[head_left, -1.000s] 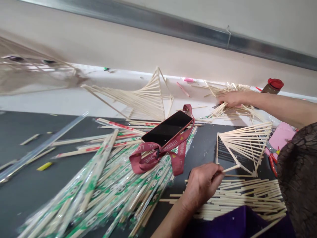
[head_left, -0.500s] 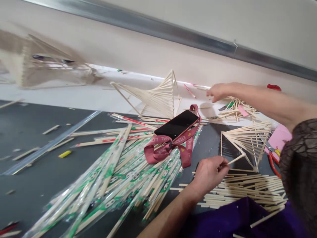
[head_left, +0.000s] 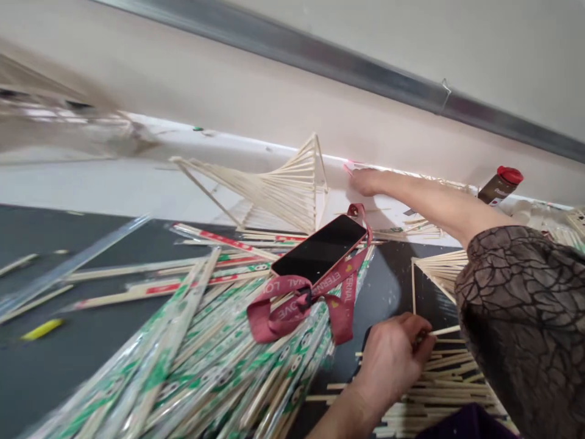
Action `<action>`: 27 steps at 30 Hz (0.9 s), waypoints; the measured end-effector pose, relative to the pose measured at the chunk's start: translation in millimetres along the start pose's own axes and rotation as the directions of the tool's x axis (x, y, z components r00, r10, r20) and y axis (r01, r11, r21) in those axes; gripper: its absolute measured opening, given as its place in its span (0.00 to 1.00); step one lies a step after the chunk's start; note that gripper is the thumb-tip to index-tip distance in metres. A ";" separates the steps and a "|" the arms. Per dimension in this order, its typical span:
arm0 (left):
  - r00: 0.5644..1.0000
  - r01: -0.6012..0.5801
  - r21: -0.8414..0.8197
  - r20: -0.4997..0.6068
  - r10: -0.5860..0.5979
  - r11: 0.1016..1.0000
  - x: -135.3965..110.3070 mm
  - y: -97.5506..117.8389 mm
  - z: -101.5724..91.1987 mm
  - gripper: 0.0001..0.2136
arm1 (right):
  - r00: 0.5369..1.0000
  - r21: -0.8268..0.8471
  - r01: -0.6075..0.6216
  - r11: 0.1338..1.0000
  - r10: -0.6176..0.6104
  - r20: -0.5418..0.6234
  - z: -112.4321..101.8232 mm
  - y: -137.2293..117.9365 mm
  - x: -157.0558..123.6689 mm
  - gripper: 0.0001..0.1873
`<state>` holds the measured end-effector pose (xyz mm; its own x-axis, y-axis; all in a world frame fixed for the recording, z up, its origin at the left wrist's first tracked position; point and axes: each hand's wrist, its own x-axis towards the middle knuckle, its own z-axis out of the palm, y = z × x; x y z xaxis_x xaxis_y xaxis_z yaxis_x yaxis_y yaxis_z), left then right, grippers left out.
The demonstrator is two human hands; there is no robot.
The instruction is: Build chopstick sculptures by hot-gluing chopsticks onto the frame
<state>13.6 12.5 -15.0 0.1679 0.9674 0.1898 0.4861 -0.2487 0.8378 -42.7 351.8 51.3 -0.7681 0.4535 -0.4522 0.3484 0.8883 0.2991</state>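
Note:
At the lower middle, my left hand is closed in a pinch on a thin wooden stick that runs right, behind my sleeve. Earlier this stick reached a corner of the stick model, now largely hidden by my sleeve. My right hand is stretched out to the foot of the wall, its fingers closed over the lower end of a slim pink pen-like thing. Left of that hand stands a second, fan-shaped stick model.
A phone with a pink lanyard lies on wrapped chopsticks. Loose sticks lie beneath my left hand. A red-capped container stands by the wall. A yellow piece and a clear strip lie at left.
My right hand has moved left along the wall to the pink thing, its sleeve now covering much of the right model. My left hand keeps its pinch, slightly lower in view. The view has shifted.

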 end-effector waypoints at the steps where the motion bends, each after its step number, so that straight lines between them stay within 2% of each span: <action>1: 1.000 0.007 0.007 -0.001 -0.007 1.000 -0.2 -0.3 0.0 0.04 | 0.999 0.007 -0.035 0.999 0.035 0.012 3.6 2.2 -9.2 0.20; 4: 1.000 0.018 0.018 -0.002 -0.018 1.000 -0.8 -0.9 0.0 0.04 | 0.988 0.017 -0.149 0.989 0.148 0.054 18.3 9.3 -49.4 0.20; 7: 1.000 0.009 0.000 0.007 -0.009 1.000 -0.8 -1.1 -1.0 0.06 | 0.968 0.029 -0.238 0.971 0.234 0.090 36.8 15.7 -96.8 0.30; 10: 1.000 -0.004 -0.003 0.001 0.004 1.000 -0.1 -0.8 -3.0 0.06 | 0.961 0.072 -0.264 0.962 0.256 0.099 50.9 20.1 -133.7 0.22; 13: 1.000 -0.009 0.002 -0.002 0.009 1.000 0.8 -0.9 -4.1 0.06 | 0.967 0.122 -0.250 0.960 0.241 0.083 52.8 24.9 -149.9 0.18; 16: 1.000 -0.018 0.023 0.001 0.018 1.000 1.7 -2.2 -2.9 0.05 | 0.977 0.157 -0.214 0.964 0.209 0.049 41.7 32.3 -145.2 0.20; 21: 0.999 -0.043 0.020 -0.006 0.043 0.999 1.1 -4.7 -1.5 0.05 | 0.971 0.161 -0.235 0.959 0.239 -0.003 18.7 44.6 -106.6 0.25; 24: 0.998 -0.057 0.013 -0.023 0.057 0.998 -1.5 -4.2 -2.4 0.05 | 0.950 0.158 -0.310 0.938 0.311 0.016 19.4 53.3 -82.9 0.29; 27: 0.998 -0.065 -0.006 -0.023 0.065 0.998 -3.7 -2.7 -2.6 0.06 | 0.924 0.153 -0.382 0.911 0.377 0.065 31.4 67.5 -70.5 0.29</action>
<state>9.4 9.7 -16.6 0.1790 0.9500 0.2558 0.4692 -0.3110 0.8265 51.9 382.1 77.0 -0.5432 0.7584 -0.3601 0.6936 0.6471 0.3166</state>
